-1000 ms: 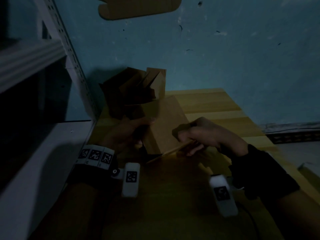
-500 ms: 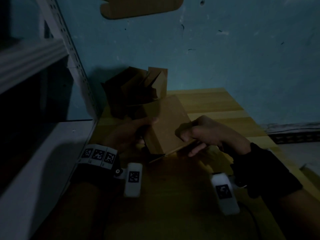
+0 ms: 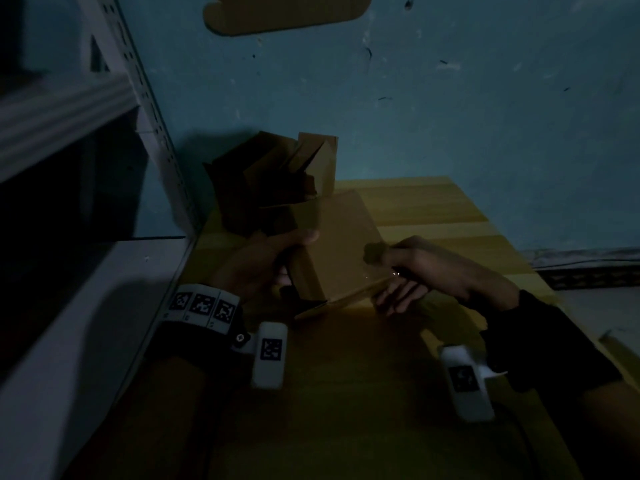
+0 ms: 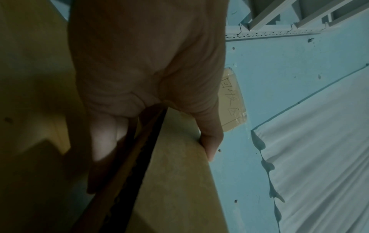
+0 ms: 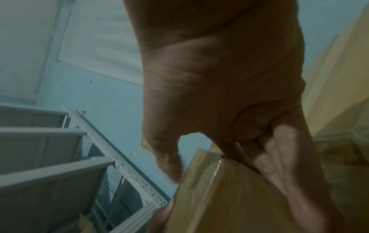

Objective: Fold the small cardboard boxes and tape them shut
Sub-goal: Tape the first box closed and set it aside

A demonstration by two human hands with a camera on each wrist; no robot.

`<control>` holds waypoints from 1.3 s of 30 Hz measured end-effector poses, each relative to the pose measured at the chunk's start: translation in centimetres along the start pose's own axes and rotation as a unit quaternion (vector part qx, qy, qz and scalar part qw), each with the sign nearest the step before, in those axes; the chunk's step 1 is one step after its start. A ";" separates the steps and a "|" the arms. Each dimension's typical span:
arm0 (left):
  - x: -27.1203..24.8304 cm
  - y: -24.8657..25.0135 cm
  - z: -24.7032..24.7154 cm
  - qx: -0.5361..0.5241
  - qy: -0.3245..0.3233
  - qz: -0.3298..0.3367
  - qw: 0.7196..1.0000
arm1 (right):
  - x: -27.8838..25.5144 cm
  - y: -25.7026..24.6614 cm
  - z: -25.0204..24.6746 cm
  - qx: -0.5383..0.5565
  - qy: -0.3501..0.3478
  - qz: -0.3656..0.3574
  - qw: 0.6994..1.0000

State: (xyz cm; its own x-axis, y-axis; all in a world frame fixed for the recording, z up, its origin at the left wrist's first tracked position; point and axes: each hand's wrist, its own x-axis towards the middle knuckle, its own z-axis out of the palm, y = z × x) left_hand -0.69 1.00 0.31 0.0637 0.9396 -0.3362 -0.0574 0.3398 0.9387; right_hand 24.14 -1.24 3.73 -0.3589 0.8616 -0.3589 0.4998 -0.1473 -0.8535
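Note:
A small brown cardboard box (image 3: 336,244) is held tilted just above the wooden table (image 3: 433,209). My left hand (image 3: 270,258) grips its left side, thumb over the top edge and fingers wrapped below, as the left wrist view shows (image 4: 143,78) on the box (image 4: 175,181). My right hand (image 3: 408,268) pinches the right edge with the thumb on the top face and the fingers spread underneath. In the right wrist view the right hand (image 5: 229,94) holds the box (image 5: 229,197), and a shiny strip of clear tape (image 5: 217,167) lies along its edge.
A pile of open, unfolded cardboard boxes (image 3: 277,178) stands at the table's back left against the blue wall. A grey metal shelf rack (image 3: 149,109) runs along the left. A cardboard sign (image 3: 287,12) is stuck high on the wall.
My right hand's fingers have spread out beneath the box's right edge, thumb staying on top. The box and left hand have barely shifted.

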 end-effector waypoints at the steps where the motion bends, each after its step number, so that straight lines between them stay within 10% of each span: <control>1: 0.2 -0.1 -0.1 -0.005 0.002 0.001 1.000 | 0.0 0.0 0.1 -0.008 0.000 -0.003 1.000; 24: -0.3 -0.1 -0.4 0.018 -0.102 -0.016 0.995 | 0.5 0.4 -1.6 -0.035 -0.087 -0.074 0.993; 39: 0.1 -0.4 0.4 0.003 -0.003 0.029 1.000 | 0.6 0.7 -0.5 -0.041 -0.029 -0.056 0.997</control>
State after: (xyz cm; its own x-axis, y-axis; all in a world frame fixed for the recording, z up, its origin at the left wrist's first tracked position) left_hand -0.29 0.93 -0.02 0.0667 0.9576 -0.2804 -0.0551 0.2841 0.9572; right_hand 24.67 -0.58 3.15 -0.4589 0.8409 -0.2868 0.5163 -0.0103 -0.8563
